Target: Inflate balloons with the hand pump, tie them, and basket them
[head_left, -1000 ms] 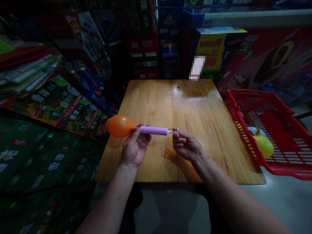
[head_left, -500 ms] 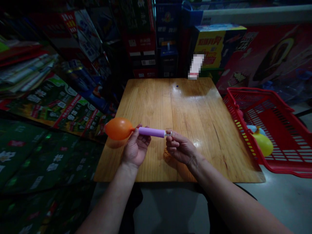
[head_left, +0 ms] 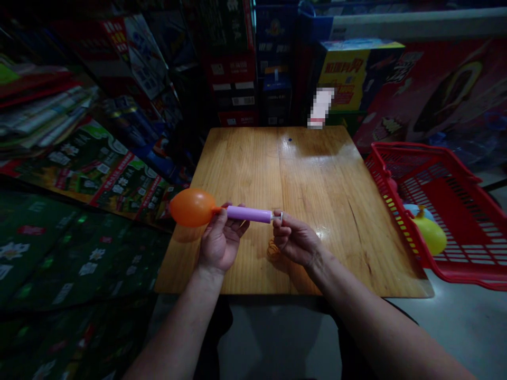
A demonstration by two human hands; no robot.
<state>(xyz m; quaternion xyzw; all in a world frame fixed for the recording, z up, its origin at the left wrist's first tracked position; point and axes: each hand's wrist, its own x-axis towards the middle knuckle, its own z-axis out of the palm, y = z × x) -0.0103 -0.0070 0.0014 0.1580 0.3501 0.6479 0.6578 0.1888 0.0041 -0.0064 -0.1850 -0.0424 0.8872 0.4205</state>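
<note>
A small orange balloon (head_left: 193,207), partly inflated, sits on the left tip of a purple hand pump (head_left: 249,213). My left hand (head_left: 219,240) is closed around the pump's front end, just right of the balloon's neck. My right hand (head_left: 295,241) pinches the white plunger handle (head_left: 279,216) at the pump's right end, which is pushed almost fully in. Both hands hover above the near half of a wooden table (head_left: 309,174). Some thin rubber bands (head_left: 272,249) lie on the table under my right hand.
A red plastic basket (head_left: 443,206) stands at the table's right edge, with a yellow-green balloon (head_left: 430,235) and a light blue one inside. Printed cartons and boxes are stacked to the left and behind the table. Grey floor shows below.
My right hand moved left, pushing the plunger into the pump, then drew it back out slightly. The left hand and balloon barely moved.
</note>
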